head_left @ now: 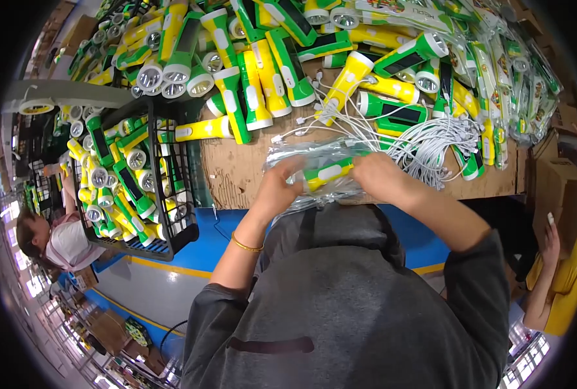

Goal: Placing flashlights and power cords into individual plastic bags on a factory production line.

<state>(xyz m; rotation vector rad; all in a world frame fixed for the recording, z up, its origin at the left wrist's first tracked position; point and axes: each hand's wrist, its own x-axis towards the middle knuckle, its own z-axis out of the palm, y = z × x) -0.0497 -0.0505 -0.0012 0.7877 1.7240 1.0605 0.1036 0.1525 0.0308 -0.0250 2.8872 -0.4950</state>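
At the table's near edge, a green and yellow flashlight point(328, 172) lies crosswise between my hands, partly inside a clear plastic bag point(311, 157). My left hand point(280, 188) is closed on the bag near one end of the flashlight. Fingers curled, my right hand point(377, 176) grips the other end and hides it. More clear bags lie in a layer beneath. Just beyond my right hand is a bundle of white cables point(427, 148), some strands reaching left over the cardboard-covered table point(233, 175).
Loose flashlights point(256, 78) are heaped across the table's far side. Bagged ones point(496, 78) pile up at the right. A black crate point(165, 249) full of flashlights stands at the left. One person point(68, 240) is at far left; another in yellow point(564, 285) is at right beside cardboard boxes point(557, 194).
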